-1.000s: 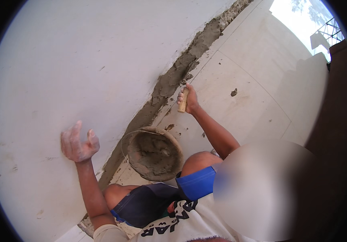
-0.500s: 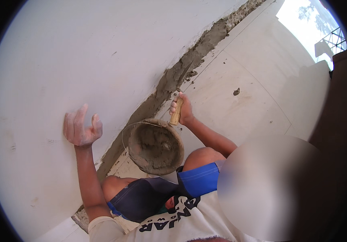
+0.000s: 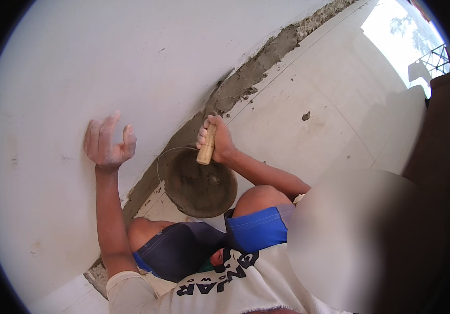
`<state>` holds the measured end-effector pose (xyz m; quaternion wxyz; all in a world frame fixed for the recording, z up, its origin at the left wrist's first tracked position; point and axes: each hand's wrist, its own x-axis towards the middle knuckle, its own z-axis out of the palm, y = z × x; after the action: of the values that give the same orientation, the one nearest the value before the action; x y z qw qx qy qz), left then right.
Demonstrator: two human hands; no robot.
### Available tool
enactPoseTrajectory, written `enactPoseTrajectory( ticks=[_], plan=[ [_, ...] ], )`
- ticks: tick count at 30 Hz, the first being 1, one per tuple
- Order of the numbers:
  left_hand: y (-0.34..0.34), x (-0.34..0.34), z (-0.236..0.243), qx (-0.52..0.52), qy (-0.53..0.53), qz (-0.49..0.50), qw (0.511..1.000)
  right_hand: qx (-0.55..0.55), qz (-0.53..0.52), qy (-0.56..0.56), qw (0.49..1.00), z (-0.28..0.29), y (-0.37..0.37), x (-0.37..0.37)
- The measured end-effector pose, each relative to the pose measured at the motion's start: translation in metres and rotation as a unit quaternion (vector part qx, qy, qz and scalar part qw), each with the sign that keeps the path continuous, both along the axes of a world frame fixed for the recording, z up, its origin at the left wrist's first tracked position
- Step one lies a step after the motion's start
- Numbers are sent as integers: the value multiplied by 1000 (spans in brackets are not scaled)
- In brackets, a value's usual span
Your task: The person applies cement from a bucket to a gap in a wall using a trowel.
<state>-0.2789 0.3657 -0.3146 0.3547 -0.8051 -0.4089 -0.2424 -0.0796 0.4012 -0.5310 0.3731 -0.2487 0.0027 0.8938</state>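
Note:
My left hand (image 3: 107,142) rests flat against the white plastered wall (image 3: 78,68), fingers spread and dusted with plaster, holding nothing. My right hand (image 3: 217,140) grips the wooden handle of a trowel (image 3: 205,147); the blade is hidden behind the hand. It hovers at the far rim of a round mortar pan (image 3: 198,183) filled with wet grey cement, which sits on the floor between my knees. A strip of fresh grey mortar (image 3: 251,73) runs along the joint where wall meets floor.
Pale floor tiles (image 3: 314,94) stretch to the right, with a small dark mortar blob (image 3: 306,115) on them. My knees in dark and blue shorts (image 3: 209,240) are just below the pan. A brown panel (image 3: 445,136) stands at the right edge.
My right hand has drawn the trowel back from the mortar joint down to the pan's rim. My left hand stays on the wall, shifted slightly right in view.

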Motion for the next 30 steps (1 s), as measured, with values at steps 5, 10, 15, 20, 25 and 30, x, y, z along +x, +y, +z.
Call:
enactPoseTrajectory(
  ticks=[5,10,15,20,25,30],
  plan=[
    [-7,4,6,-36,-47,-7,998,213,84,-235,945,-32,-8,68],
    [-20,-6,11,-35,-63,-16,997,558,189,-585,557,-69,22,151],
    [-25,-16,1,-39,-88,-26,995,664,288,-609,324,-76,74,184],
    [-21,-21,-6,-22,-89,-26,995,691,370,-596,175,-73,129,165],
    [-19,-18,-8,10,-77,-15,997,731,329,-591,95,-80,165,140],
    [-19,-17,-8,8,-73,2,997,741,335,-578,65,-49,171,114]
  ],
)
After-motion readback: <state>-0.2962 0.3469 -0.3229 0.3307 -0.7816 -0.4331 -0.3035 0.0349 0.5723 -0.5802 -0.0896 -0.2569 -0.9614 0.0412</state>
